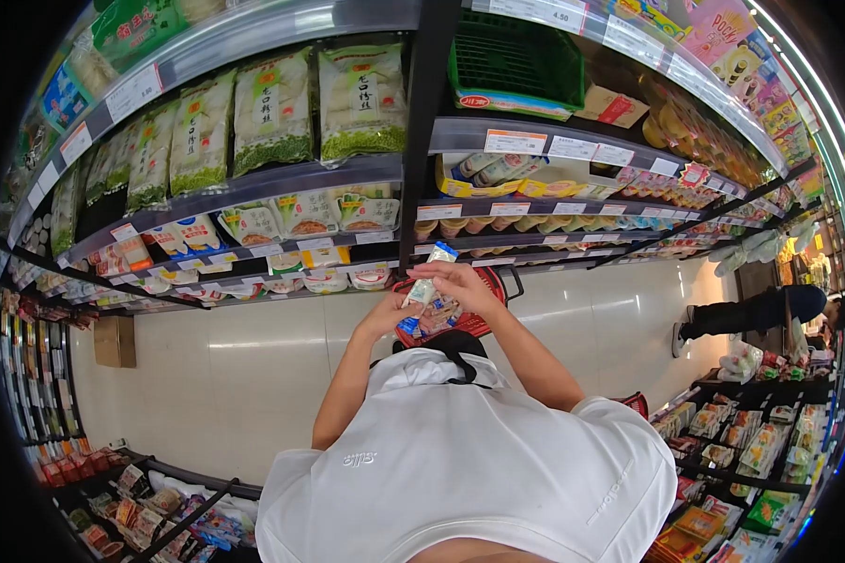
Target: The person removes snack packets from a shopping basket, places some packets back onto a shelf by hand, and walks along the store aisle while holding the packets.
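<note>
In front of my body I hold a slim blue-and-white packet (pixel 421 295), tilted, with both hands. My left hand (pixel 381 315) is closed around its lower part. My right hand (pixel 464 286) lies over its upper part with bent fingers, and a blue end sticks out above them. Part of the packet is hidden behind my fingers. Right below both hands is a red shopping basket (pixel 470 345) with a dark handle (pixel 515 283). Several small wrapped packs (pixel 438 317) lie in it, partly covered by my hands.
Shelves ahead carry bags of noodles (pixel 272 111), bowl packs (pixel 308 215) and a green crate (pixel 516 68). A cardboard box (pixel 115 341) stands on the floor at left. Another person (pixel 760 314) is in the aisle at right. Goods racks (pixel 737 441) stand behind me.
</note>
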Action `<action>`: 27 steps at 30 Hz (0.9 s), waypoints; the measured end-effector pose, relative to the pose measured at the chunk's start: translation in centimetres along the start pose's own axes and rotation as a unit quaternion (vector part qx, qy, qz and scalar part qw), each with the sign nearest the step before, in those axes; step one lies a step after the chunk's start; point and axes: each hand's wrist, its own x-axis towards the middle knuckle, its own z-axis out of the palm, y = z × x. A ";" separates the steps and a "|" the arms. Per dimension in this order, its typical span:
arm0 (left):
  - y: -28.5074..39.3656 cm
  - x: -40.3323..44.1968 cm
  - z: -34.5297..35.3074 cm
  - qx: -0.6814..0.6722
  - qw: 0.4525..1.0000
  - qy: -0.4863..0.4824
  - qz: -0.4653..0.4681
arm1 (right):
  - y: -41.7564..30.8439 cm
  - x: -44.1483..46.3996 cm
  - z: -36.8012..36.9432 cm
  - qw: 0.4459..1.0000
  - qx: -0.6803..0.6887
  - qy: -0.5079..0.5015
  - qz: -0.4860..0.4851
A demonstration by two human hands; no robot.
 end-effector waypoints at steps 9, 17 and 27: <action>0.1 0.3 -0.1 0.014 1.000 0.005 0.013 | -1.3 0.0 -0.3 0.999 -0.007 0.029 0.021; 0.7 0.2 -0.2 0.027 0.999 -0.008 0.040 | -2.9 0.2 -2.6 0.995 0.009 0.087 -0.056; 0.2 0.4 -0.1 -0.016 0.997 -0.056 0.051 | -4.6 0.5 -4.6 0.980 -0.024 0.151 -0.129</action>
